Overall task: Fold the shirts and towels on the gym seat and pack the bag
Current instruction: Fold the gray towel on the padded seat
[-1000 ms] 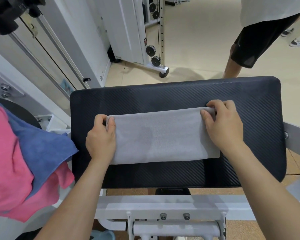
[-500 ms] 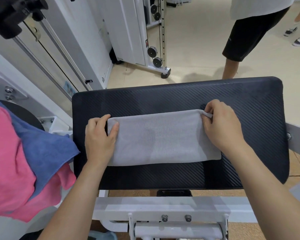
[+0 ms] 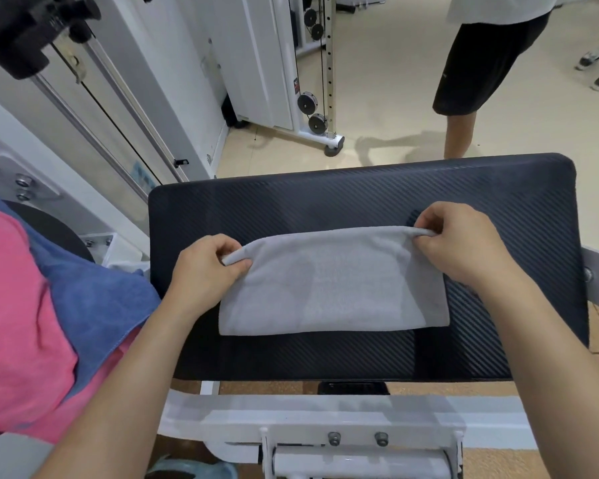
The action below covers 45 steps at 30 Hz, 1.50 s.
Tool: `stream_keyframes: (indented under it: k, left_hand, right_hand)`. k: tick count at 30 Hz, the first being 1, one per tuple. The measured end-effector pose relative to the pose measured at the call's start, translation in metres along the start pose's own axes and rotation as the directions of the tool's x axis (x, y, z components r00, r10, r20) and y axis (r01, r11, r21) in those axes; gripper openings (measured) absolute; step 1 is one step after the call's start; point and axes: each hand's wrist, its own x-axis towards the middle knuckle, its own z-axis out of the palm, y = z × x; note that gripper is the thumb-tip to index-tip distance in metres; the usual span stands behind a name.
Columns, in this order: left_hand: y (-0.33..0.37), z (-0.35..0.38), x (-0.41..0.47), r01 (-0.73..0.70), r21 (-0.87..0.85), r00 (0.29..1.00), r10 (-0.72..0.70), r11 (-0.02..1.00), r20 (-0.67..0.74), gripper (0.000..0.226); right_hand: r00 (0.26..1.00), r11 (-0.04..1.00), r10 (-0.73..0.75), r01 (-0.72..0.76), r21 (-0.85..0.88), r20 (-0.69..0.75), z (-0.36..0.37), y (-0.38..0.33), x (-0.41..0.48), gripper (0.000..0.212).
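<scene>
A grey towel [image 3: 332, 288], folded into a long strip, lies across the middle of the black padded gym seat [image 3: 360, 195]. My left hand [image 3: 204, 271] pinches the strip's far left corner. My right hand [image 3: 460, 243] pinches its far right corner. Both corners are raised off the seat, so the far edge curls up while the near edge stays flat. A blue towel [image 3: 83, 305] lies draped over a pink shirt [image 3: 18, 340] at the left, beside the seat. No bag shows in this view.
The seat's white metal frame [image 3: 343, 430] with bolts runs below the near edge. A white cable machine [image 3: 312, 63] stands behind on the beige floor. A person in black shorts [image 3: 481, 63] stands just past the seat's far right side. A black handle [image 3: 32, 32] hangs top left.
Both hands have gone from resting on the towel's ends to pinching its far corners and lifting them. The person behind has shifted slightly.
</scene>
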Motion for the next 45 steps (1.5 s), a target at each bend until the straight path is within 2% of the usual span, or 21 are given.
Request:
stream_keyframes:
  k: [5,7,9,11,13,15,16,18,20,22,23,26,29,33,34,40,42,44,45]
  left_hand:
    - [-0.008,-0.018,-0.008,0.087,-0.342,0.996,-0.071,0.936,0.060,0.018]
    - [-0.007,-0.026,-0.013,0.070,-0.410,0.996,-0.087,0.909,-0.022,0.020]
    - [0.001,-0.042,-0.019,-0.062,-0.466,0.975,-0.046,0.882,-0.215,0.026]
    - [0.016,-0.070,-0.031,-0.235,-0.473,0.920,0.036,0.849,-0.391,0.033]
    - [0.031,-0.097,-0.049,-0.309,-0.373,0.896,0.136,0.875,-0.422,0.028]
    - [0.048,-0.108,-0.070,-0.345,-0.287,0.898,0.227,0.894,-0.376,0.022]
    - [0.053,-0.103,-0.080,-0.376,-0.294,0.900,0.272,0.879,-0.340,0.018]
    - [0.056,-0.072,-0.094,-0.421,-0.202,0.901,0.382,0.884,-0.204,0.024]
    - [0.049,-0.023,-0.105,-0.465,-0.042,0.882,0.467,0.884,0.061,0.039]
    - [0.039,0.032,-0.114,-0.492,0.057,0.841,0.457,0.869,0.288,0.049]
    - [0.034,0.054,-0.118,-0.490,0.080,0.835,0.440,0.868,0.331,0.051]
    - [0.034,0.096,-0.122,-0.467,0.151,0.844,0.388,0.871,0.369,0.053]
    - [0.039,0.114,-0.125,-0.484,0.158,0.838,0.404,0.861,0.366,0.055]
    - [0.055,0.125,-0.130,-0.508,0.166,0.837,0.440,0.845,0.325,0.066]
    - [0.062,0.127,-0.131,-0.513,0.183,0.838,0.443,0.839,0.320,0.068]
    - [0.081,0.138,-0.133,-0.444,0.133,0.828,0.349,0.886,0.439,0.077]
    - [0.089,0.127,-0.130,-0.401,0.094,0.800,0.298,0.911,0.521,0.067]
    - [0.085,0.118,-0.125,-0.394,0.040,0.811,0.328,0.918,0.484,0.052]
    - [0.084,0.109,-0.119,-0.421,0.037,0.840,0.373,0.906,0.395,0.045]
  right_hand:
    - [0.991,0.997,-0.031,0.022,0.072,0.131,-0.013,-0.010,0.004,0.012]
    - [0.985,0.988,-0.085,0.064,0.138,0.153,-0.019,-0.018,0.008,0.013]
    - [0.981,0.956,-0.191,0.176,0.233,0.041,-0.024,-0.033,0.016,0.013]
    - [0.951,0.863,-0.262,0.308,0.401,-0.167,-0.029,-0.051,0.023,0.017]
    - [0.865,0.774,-0.307,0.470,0.424,-0.397,-0.033,-0.063,0.029,0.020]
    - [0.764,0.782,-0.363,0.561,0.271,-0.534,-0.034,-0.065,0.035,0.021]
    - [0.745,0.810,-0.372,0.552,0.199,-0.554,-0.033,-0.063,0.038,0.022]
    - [0.810,0.895,-0.351,0.437,0.085,-0.470,-0.025,-0.055,0.046,0.023]
    - [0.914,0.952,-0.303,0.301,-0.049,-0.269,-0.012,-0.044,0.054,0.023]
    - [0.946,0.951,-0.298,0.283,-0.126,-0.130,-0.001,-0.034,0.057,0.024]
    - [0.942,0.944,-0.316,0.300,-0.136,-0.114,0.001,-0.032,0.057,0.025]
    - [0.934,0.936,-0.340,0.325,-0.133,-0.113,0.001,-0.035,0.060,0.028]
    - [0.904,0.900,-0.408,0.374,-0.225,-0.131,-0.001,-0.038,0.063,0.026]
    - [0.714,0.746,-0.665,0.620,-0.243,-0.219,0.000,-0.044,0.065,0.017]
    - [0.695,0.726,-0.687,0.636,-0.262,-0.215,0.001,-0.043,0.067,0.015]
    - [0.741,0.764,-0.640,0.587,-0.268,-0.201,0.014,-0.027,0.072,0.020]
    - [0.763,0.788,-0.610,0.557,-0.262,-0.211,0.013,-0.031,0.073,0.022]
    - [0.771,0.823,-0.565,0.507,-0.254,-0.292,0.012,-0.034,0.066,0.023]
    - [0.767,0.837,-0.547,0.489,-0.246,-0.335,0.015,-0.034,0.058,0.024]
